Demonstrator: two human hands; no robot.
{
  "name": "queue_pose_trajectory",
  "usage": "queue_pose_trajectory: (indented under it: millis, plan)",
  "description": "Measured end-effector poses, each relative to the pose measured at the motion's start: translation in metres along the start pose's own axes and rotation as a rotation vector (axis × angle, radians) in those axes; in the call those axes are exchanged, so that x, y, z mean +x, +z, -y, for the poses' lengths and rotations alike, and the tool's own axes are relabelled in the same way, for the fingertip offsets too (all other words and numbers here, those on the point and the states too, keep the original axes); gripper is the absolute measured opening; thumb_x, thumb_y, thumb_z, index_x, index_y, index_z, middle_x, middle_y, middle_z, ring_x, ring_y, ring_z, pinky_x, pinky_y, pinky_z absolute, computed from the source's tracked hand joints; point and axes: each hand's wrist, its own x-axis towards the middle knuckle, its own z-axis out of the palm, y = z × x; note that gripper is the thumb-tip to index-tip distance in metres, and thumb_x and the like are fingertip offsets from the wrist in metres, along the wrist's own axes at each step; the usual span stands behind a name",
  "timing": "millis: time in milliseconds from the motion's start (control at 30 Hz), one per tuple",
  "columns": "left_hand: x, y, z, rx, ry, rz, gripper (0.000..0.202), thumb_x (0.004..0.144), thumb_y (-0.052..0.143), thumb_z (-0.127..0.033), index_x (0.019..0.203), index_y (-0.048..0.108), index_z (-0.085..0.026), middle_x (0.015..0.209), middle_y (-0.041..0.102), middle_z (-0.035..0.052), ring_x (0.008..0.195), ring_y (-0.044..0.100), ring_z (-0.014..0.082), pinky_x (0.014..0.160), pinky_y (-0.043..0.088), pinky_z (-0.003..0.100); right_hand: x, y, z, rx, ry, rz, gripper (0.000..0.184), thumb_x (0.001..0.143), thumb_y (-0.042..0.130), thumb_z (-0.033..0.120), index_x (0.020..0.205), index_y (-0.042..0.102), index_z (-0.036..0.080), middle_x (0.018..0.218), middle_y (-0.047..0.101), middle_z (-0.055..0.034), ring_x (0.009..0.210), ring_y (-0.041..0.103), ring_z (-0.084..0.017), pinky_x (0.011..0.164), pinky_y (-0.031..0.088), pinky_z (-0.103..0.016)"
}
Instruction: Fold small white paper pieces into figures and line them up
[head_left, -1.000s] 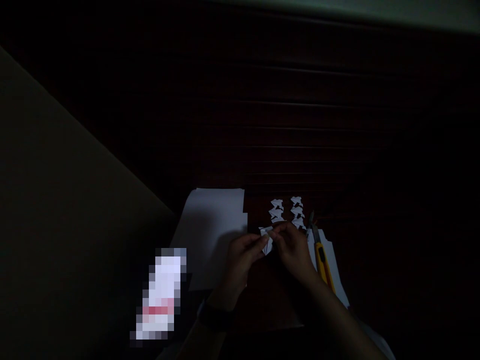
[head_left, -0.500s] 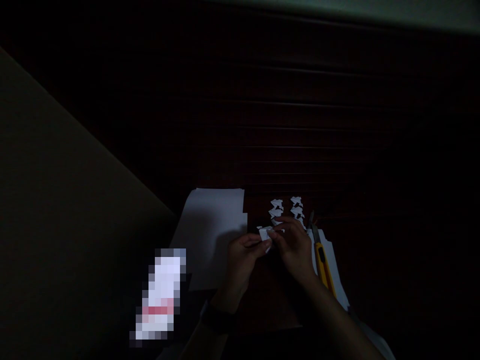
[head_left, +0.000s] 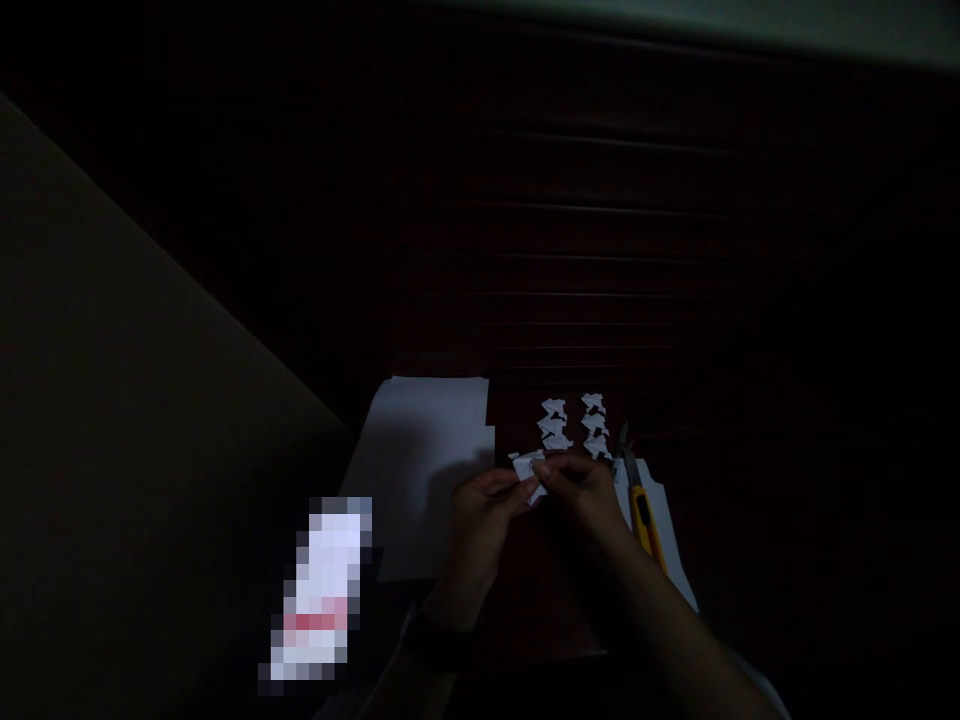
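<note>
Between my two hands is a small piece of folded white paper (head_left: 528, 472), pinched from both sides. My left hand (head_left: 480, 515) grips its left and lower edge with thumb and fingers. From the right, my right hand (head_left: 585, 495) holds its upper right part, thumb on the front face. Fingertips cover some of the folds. Just beyond the hands, several small folded paper figures (head_left: 553, 426) lie in a left column, and a second column of similar folded figures (head_left: 595, 424) lies to its right.
White paper sheets (head_left: 420, 460) lie left of my hands. A yellow utility knife (head_left: 643, 515) rests on more white paper (head_left: 671, 530) at the right, beside a dark, thin tool (head_left: 622, 440). A pixelated bright object (head_left: 322, 590) is at lower left. The scene is dim.
My right hand has drawn down and its raised fingers have closed in on the folded paper, uncovering the nearer figures. The folded paper has turned slightly; my left hand barely moved.
</note>
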Motion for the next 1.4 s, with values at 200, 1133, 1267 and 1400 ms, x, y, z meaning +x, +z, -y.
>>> queue_pose_trajectory:
  millis: [200,1133,1267,1400]
  plan:
    - [0.000,0.003,0.004,0.011,0.006,-0.016,0.021,0.060,0.078,-0.023,0.073,0.067,-0.011,0.074,0.070,0.0063,0.067,0.064,0.0147,0.060,0.051,0.023,-0.004,0.008,-0.005,0.051,0.053,-0.112,0.014,0.071,0.070,0.031,0.071,0.070,0.018,0.076,0.069,-0.0044,0.071,0.061,-0.018,0.071,0.046,-0.032]
    - [0.010,-0.005,0.020,0.266,0.096,-0.091,0.017,0.060,0.075,-0.027,0.068,0.069,-0.014,0.070,0.071,0.0063,0.065,0.065,0.0180,0.059,0.049,0.025,-0.001,0.001,-0.012,0.267,0.313,-0.081,0.020,0.058,0.077,0.026,0.074,0.072,0.014,0.071,0.070,-0.0061,0.066,0.061,-0.019,0.066,0.045,-0.031]
    - [0.008,-0.003,0.017,0.240,0.066,-0.076,0.017,0.059,0.076,-0.027,0.068,0.069,-0.014,0.069,0.071,0.0060,0.064,0.065,0.0176,0.057,0.049,0.024,0.000,-0.001,-0.012,0.246,0.331,-0.106,0.021,0.058,0.077,0.026,0.073,0.072,0.012,0.069,0.070,-0.0075,0.064,0.061,-0.020,0.064,0.046,-0.032]
    - [0.004,-0.001,0.013,0.115,-0.018,-0.053,0.022,0.056,0.078,-0.027,0.069,0.069,-0.013,0.071,0.071,0.0072,0.065,0.065,0.0177,0.058,0.051,0.025,-0.001,0.000,-0.008,0.139,0.241,-0.139,0.020,0.059,0.076,0.028,0.071,0.069,0.014,0.067,0.068,-0.0057,0.062,0.061,-0.019,0.063,0.046,-0.032]
